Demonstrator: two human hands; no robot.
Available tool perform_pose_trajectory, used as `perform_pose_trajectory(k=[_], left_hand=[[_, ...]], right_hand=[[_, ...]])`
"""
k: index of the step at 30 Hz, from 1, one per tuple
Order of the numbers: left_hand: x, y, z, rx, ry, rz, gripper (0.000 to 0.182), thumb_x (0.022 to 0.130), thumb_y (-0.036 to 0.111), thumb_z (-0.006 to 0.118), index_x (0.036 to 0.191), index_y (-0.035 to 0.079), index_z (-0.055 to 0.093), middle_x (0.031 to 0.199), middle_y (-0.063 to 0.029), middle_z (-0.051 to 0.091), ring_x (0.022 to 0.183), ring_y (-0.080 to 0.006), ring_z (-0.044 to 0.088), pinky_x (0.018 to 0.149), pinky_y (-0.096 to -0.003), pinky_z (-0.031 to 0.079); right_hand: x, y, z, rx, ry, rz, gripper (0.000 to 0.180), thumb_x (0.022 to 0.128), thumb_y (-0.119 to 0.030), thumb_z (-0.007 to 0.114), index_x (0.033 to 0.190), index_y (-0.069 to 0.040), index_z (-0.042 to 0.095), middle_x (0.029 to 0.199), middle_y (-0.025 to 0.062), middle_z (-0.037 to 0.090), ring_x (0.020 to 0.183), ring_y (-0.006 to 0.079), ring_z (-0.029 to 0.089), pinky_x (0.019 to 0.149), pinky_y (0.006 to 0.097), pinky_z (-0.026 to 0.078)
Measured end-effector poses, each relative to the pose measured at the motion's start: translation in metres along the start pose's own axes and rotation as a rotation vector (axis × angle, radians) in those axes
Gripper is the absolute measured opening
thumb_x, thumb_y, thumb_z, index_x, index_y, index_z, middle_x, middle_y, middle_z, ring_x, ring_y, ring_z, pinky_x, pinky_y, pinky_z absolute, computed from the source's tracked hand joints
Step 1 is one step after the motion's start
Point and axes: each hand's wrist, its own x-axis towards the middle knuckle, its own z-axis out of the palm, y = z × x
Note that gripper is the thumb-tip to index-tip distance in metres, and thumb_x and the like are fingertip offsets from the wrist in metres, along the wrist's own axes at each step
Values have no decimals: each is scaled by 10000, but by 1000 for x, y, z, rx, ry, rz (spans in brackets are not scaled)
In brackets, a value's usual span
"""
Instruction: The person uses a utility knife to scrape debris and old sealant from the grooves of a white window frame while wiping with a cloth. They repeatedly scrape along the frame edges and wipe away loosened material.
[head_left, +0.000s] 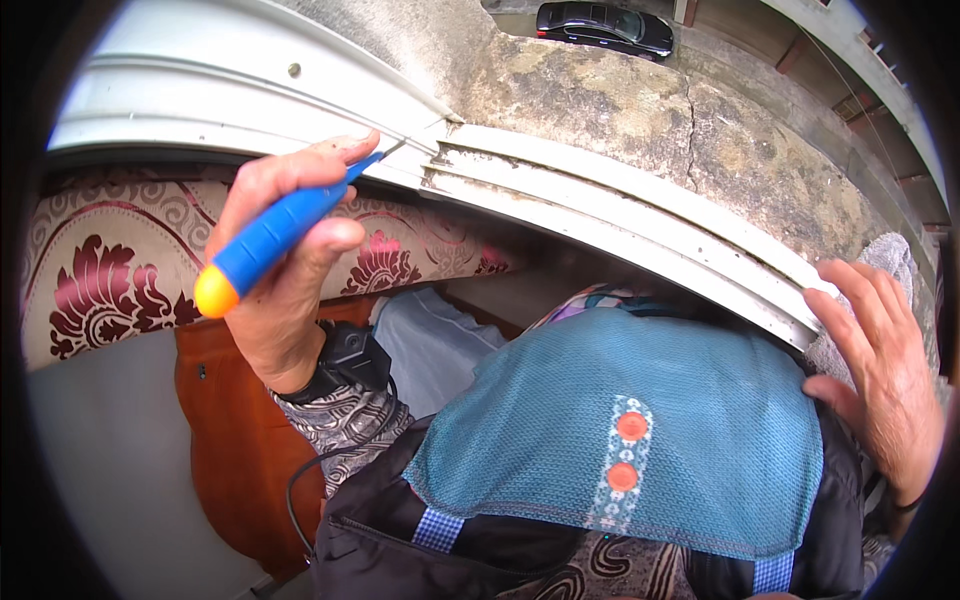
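Observation:
My left hand (281, 255) grips a screwdriver (281, 232) by its blue handle with a yellow end. The thin metal shaft points up and right, and its end lies over the white window frame (225, 112), near the corner where the sill tracks start. Dirt lines the grooves of the white window track (600, 202). At the far right, my right hand (874, 360) has its fingers spread at the track's right end, beside a grey cloth (889, 262). Part of the cloth is hidden behind that hand, so I cannot tell whether the fingers press on it.
A stained, cracked concrete ledge (637, 105) lies outside the window, with a black car (604, 28) far below. Inside are a patterned cushioned surface (127, 262), an orange-brown piece (240, 450) and a pale blue cloth (427, 349). A cable hangs by my left sleeve.

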Motion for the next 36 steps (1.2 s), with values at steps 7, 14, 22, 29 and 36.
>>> perform_pose_trajectory(k=[7,14,22,29,36], left_hand=[[19,-7,27,-535,-16,223,526,849,201,812,1209,20,473,900,-149,654,847,-259,627,890,-465,500],[33,16,60,-393,291,-48,465,921,52,702,1253,30,378,751,-62,624,614,-102,574,588,-226,478],[54,-6,76,-111,337,-64,488,967,202,723,1280,38,387,846,-80,603,649,-134,638,525,-215,512],[50,-6,85,-131,445,-62,384,988,76,613,1260,-1,353,1010,-121,570,762,-122,614,610,-235,559],[-7,-26,100,-200,538,141,370,1011,81,596,1290,-12,372,1150,-209,581,1037,-284,652,735,-320,650]], right_hand=[[-46,1,68,-72,446,166,674,938,-467,610,1439,-30,499,1495,238,461,1373,435,458,1132,548,368],[-51,-16,139,35,813,363,545,1076,-392,455,1333,76,561,1267,245,645,1190,402,614,1042,475,463],[-35,-29,128,97,900,457,482,1096,-307,423,1193,119,627,1097,238,707,1013,390,683,924,440,523],[-33,-25,137,100,892,450,445,1094,-253,415,1193,123,631,1091,233,708,996,387,685,912,433,525],[-29,-15,157,116,884,440,443,1095,-238,406,1194,129,632,1103,238,705,1007,403,680,916,448,523]])
